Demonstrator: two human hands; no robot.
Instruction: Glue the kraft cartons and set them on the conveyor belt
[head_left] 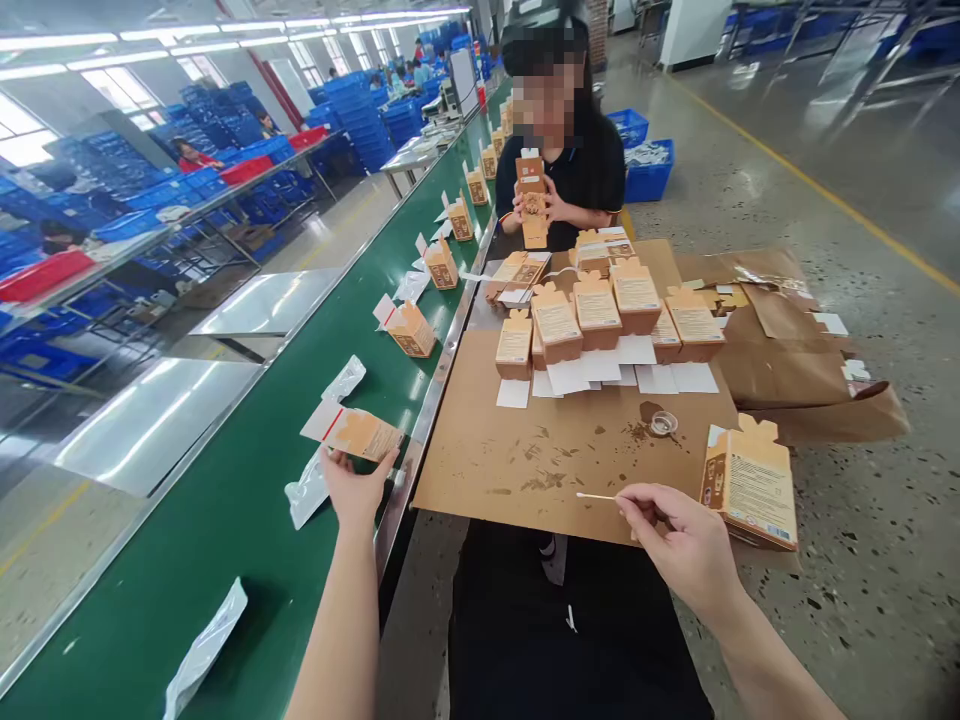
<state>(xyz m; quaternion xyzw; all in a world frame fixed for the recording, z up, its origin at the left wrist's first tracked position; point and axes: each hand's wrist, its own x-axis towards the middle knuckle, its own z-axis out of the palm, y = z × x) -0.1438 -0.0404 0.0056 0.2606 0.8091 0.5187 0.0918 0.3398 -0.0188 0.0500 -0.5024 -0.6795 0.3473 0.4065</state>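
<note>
Bare forearms reach from below, well apart. Left to right: a whitish pouch lies on a green belt; over it, the left hand grips a small carton between thumb and fingers, seemingly to steady it; clustered cartons stand on the cardboard-covered table; the right hand pinches a cotton swab by one end, likely keeping its tip clear; another carton stands just beside.
</note>
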